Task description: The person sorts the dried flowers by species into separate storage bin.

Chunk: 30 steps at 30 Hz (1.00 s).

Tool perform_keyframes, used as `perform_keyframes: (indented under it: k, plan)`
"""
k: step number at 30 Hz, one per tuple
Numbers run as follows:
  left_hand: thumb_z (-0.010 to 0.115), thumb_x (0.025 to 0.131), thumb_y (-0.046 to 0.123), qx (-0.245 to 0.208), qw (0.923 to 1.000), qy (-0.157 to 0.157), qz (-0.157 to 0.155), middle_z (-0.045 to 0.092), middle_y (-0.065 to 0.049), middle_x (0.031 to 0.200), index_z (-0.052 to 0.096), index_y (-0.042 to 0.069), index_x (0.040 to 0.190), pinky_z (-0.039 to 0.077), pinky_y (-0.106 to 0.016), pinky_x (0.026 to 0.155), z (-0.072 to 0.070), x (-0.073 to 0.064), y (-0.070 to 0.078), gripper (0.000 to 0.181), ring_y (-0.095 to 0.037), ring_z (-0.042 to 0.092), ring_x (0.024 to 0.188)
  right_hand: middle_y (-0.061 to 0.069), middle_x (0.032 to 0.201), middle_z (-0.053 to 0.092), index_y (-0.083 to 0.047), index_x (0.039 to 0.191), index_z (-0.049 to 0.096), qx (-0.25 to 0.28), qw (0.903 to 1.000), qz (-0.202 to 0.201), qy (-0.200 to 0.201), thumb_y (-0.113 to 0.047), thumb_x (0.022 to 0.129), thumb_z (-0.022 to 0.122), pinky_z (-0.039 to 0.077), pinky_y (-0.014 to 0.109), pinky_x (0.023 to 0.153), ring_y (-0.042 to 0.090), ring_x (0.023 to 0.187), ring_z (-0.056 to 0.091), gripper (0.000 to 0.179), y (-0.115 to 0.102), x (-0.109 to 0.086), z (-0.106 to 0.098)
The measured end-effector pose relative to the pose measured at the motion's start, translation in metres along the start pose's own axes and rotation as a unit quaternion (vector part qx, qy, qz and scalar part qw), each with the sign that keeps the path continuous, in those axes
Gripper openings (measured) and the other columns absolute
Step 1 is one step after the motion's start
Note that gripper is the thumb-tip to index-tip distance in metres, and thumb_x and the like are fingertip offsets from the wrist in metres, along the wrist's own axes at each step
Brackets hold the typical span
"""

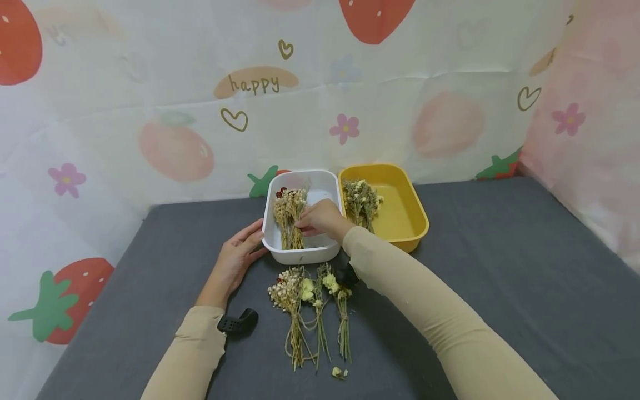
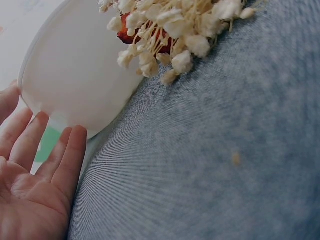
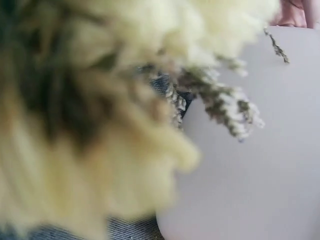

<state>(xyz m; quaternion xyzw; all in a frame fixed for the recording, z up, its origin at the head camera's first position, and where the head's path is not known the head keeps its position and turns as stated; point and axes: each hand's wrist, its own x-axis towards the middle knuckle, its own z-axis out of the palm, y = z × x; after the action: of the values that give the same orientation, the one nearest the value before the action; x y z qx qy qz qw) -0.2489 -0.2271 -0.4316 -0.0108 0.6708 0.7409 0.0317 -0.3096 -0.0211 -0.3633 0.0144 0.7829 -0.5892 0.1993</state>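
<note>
The white tray (image 1: 302, 256) holds cream dried flower bunches (image 1: 290, 214), with some dark red blooms at their top. My right hand (image 1: 322, 218) reaches into it, and its curled fingers pinch the stems of the rightmost bunch. Against the tray's left wall rest the fingertips of my left hand (image 1: 239, 261), fingers fairly straight. The left wrist view shows that hand (image 2: 40, 175) palm up beside the white wall (image 2: 75, 75). In the right wrist view, blurred yellow flowers (image 3: 140, 165) fill the foreground; the right hand's grip is hidden there.
A yellow tray (image 1: 412, 222) touches the white one's right side, with grey-green and pale yellow dried bunches (image 1: 362, 201) inside. Before the white tray lie a cream bunch (image 1: 290, 294), yellow-flowered bunches (image 1: 343, 311) and a loose bloom (image 1: 339, 373) on the dark cloth. A printed curtain stands behind.
</note>
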Motion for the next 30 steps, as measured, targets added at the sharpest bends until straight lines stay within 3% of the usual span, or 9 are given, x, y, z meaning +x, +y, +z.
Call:
perform_keyframes:
  k: [6, 16, 20, 25, 30]
  plan:
    - [0.058, 0.102, 0.022, -0.004, 1.0000, -0.001, 0.000, 0.041, -0.008, 0.158, 0.040, 0.009, 0.153, 0.054, -0.023, 0.099, -0.0011, 0.0007, -0.0009, 0.056, -0.014, 0.049, 0.136, 0.021, 0.121, 0.067, 0.008, 0.116, 0.068, 0.000, 1.0000, 0.001, 0.007, 0.000, 0.088, 0.073, 0.063, 0.027, 0.073, 0.014, 0.070, 0.065, 0.030, 0.0008, -0.0001, -0.0004]
    - [0.058, 0.102, 0.022, -0.002, 1.0000, 0.003, 0.001, 0.040, -0.009, 0.158, 0.040, 0.009, 0.153, 0.053, -0.026, 0.101, -0.0018, 0.0004, -0.0006, 0.055, -0.012, 0.050, 0.134, 0.020, 0.127, 0.065, 0.006, 0.118, 0.068, -0.013, 0.9998, 0.002, 0.014, 0.000, 0.088, 0.073, 0.063, 0.029, 0.081, 0.030, 0.104, 0.071, 0.031, 0.0027, 0.0002, 0.0001]
    - [0.058, 0.102, 0.022, -0.003, 1.0000, 0.004, 0.000, 0.041, -0.009, 0.158, 0.040, 0.009, 0.153, 0.054, -0.025, 0.101, -0.0018, 0.0002, -0.0015, 0.055, -0.012, 0.051, 0.134, 0.020, 0.126, 0.066, 0.007, 0.117, 0.069, -0.006, 0.9999, 0.008, 0.013, 0.000, 0.088, 0.073, 0.063, 0.028, 0.080, 0.028, 0.094, 0.073, 0.030, 0.0041, 0.0011, 0.0012]
    - [0.058, 0.102, 0.021, -0.005, 1.0000, 0.001, 0.002, 0.042, -0.008, 0.157, 0.041, 0.009, 0.152, 0.055, -0.023, 0.098, -0.0009, 0.0005, -0.0009, 0.054, -0.014, 0.050, 0.135, 0.020, 0.122, 0.067, 0.010, 0.114, 0.068, 0.037, 0.9987, 0.025, 0.022, 0.003, 0.087, 0.073, 0.063, 0.028, 0.081, 0.015, 0.072, 0.067, 0.028, 0.0041, 0.0010, 0.0023]
    - [0.058, 0.102, 0.022, -0.002, 1.0000, -0.004, 0.007, 0.041, -0.008, 0.158, 0.040, 0.009, 0.153, 0.054, -0.023, 0.100, -0.0018, 0.0004, -0.0008, 0.055, -0.013, 0.050, 0.135, 0.020, 0.121, 0.068, 0.009, 0.113, 0.068, 0.024, 0.9990, 0.021, 0.031, 0.002, 0.087, 0.072, 0.062, 0.028, 0.082, 0.018, 0.078, 0.071, 0.027, 0.0045, 0.0004, 0.0020]
